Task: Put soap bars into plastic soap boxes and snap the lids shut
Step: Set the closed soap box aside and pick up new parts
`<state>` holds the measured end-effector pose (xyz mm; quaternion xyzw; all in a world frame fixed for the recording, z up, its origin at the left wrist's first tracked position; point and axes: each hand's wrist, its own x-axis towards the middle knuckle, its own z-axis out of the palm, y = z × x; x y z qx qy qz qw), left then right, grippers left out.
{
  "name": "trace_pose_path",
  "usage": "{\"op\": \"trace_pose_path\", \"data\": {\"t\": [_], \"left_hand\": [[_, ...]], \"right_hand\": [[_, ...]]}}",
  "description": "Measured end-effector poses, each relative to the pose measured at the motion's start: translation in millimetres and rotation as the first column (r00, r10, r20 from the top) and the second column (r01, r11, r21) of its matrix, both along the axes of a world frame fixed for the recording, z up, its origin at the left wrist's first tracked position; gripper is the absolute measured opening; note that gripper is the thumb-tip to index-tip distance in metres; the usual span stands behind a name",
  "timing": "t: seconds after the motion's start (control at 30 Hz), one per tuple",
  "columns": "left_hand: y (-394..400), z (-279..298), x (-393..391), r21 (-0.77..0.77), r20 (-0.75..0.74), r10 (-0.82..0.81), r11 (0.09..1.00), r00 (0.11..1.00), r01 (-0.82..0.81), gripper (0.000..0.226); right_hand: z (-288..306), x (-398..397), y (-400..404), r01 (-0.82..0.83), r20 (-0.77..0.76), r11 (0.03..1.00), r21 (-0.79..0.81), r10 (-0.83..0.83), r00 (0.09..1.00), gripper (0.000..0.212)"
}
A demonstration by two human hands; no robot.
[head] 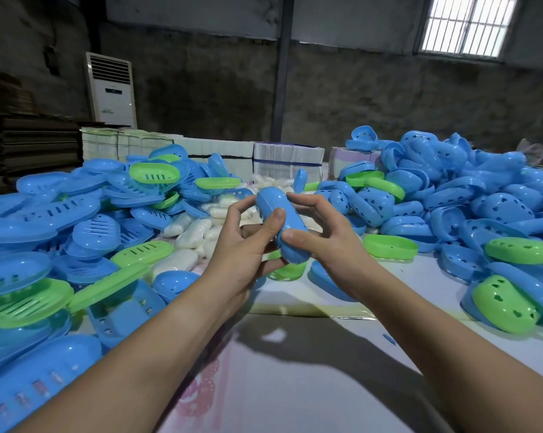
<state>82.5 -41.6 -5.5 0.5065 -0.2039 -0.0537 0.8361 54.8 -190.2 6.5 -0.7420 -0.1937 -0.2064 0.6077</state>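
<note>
Nothing legible reaches you here. The standing air conditioner against the back wall carries a small dark display panel and a green mark lower down, both too small to read. The strapped paper bundles at the table's far edge show printed edges only, blurred beyond reading. No brand, number or sign can be read anywhere.

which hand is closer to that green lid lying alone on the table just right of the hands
Right. The right hand, gripping the blue soap box, sits just left of the green lid. The left hand holds the box's other side, farther left.
</note>
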Motion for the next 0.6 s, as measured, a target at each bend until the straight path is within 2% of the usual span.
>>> {"op": "trace_pose_path", "data": {"t": [0.17,0.23,0.3,0.37,0.43,0.5,0.6], "left_hand": [[-0.6,-4.2,-0.4,0.046,-0.033,-0.025,0.999,0.999,0.026,0.069],[-5.8,-6.7,-5.9,0.118,-0.035,-0.058,0.991,0.998,0.062,0.067],[-12.0,-9.0,-11.5,0.194,-0.021,-0.103,0.975,0.994,0.105,0.062],[-12.3,-6.7,-13.3,0.224,0.003,-0.082,0.971,0.997,0.080,0.058],[-6.5,-6.5,-5.0,0.210,0.025,-0.035,0.977,0.999,0.029,0.055],[0.8,-7.3,0.9,0.165,0.036,-0.028,0.986,0.999,0.022,0.048],[2.2,-11.2,1.3,0.260,0.026,-0.022,0.966,0.999,0.014,0.049]], "right_hand": [[-5.3,-13.5,2.7,0.080,-0.030,0.997,-0.019,-0.081,0.996,0.041],[-9.0,-25.9,-3.4,0.136,-0.053,0.991,-0.017,-0.136,0.989,0.043],[-7.8,-42.1,-12.9,0.198,-0.037,0.977,-0.078,-0.201,0.979,0.045],[-0.2,-60.8,-28.6,0.287,-0.002,0.942,-0.173,-0.291,0.957,0.045],[9.0,-79.9,-56.6,0.418,0.030,0.874,-0.250,-0.424,0.905,0.045],[17.5,-100.6,-96.9,0.554,0.058,0.766,-0.326,-0.569,0.820,0.046],[25.0,-138.8,-175.7,0.726,0.105,0.511,-0.459,-0.781,0.616,0.045]]}}
